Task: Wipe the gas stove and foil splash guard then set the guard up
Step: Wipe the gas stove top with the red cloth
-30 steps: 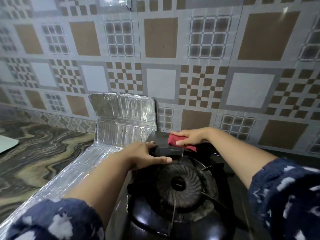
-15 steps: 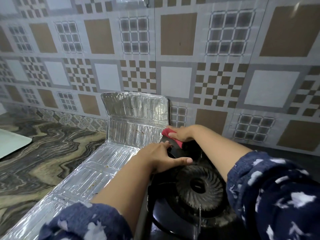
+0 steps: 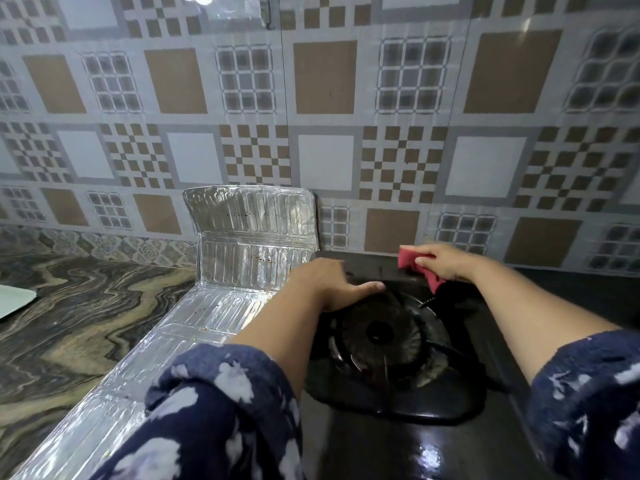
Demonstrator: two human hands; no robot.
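The black gas stove [image 3: 398, 441] fills the lower middle, with its round burner [image 3: 379, 332] and dark pan support. My right hand [image 3: 446, 263] presses a red sponge [image 3: 420, 270] onto the stove's back edge, right of the burner. My left hand [image 3: 334, 284] rests palm down on the pan support's far left rim, fingers spread, thumb pointing right. The silver foil splash guard [image 3: 221, 306] lies flat along the stove's left side, and its far panel [image 3: 249, 220] leans up against the wall.
A tiled wall [image 3: 325, 161] of brown, white and grey squares stands right behind the stove. A marbled brown countertop [image 3: 79, 323] stretches to the left, with a pale flat object [image 3: 14, 299] at its left edge. Small crumbs dot the foil.
My right hand has slid the red sponge to the right along the stove's back edge. My left hand has stayed on the pan support. The camera has tilted up and back.
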